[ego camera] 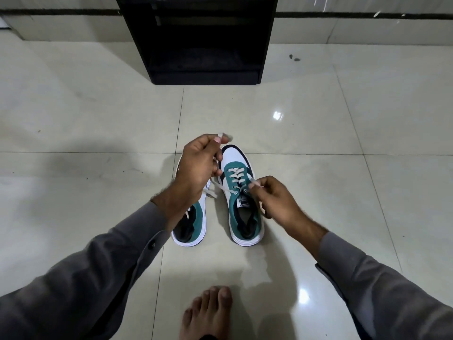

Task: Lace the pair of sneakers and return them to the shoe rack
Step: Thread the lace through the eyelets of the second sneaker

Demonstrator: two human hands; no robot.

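Left hand (196, 163): grip pinched on one end of the white lace (236, 174), thumb and forefinger pressed together, the tip showing just above the knuckles. Hand is raised above the toe area of the shoes, and the lace runs down from it toward the upper eyelets.

Right hand (272, 197): grip pinched on the other lace end, right beside the top eyelet on the right-hand side of the shoe.

Right sneaker (241, 197): teal, white and navy, upright on the floor (318, 143), toe pointing away from the person. Lace crosses through the lower eyelets.

Left sneaker (193, 227): just beside it, same orientation, largely covered by the left wrist; a loose lace end lies over its side.

Grey sleeves (98, 271) on both arms. Bare foot (208, 312) at the near edge.

Shoe rack (196, 38): black, standing on the tiled floor against the wall, well apart from the sneakers.
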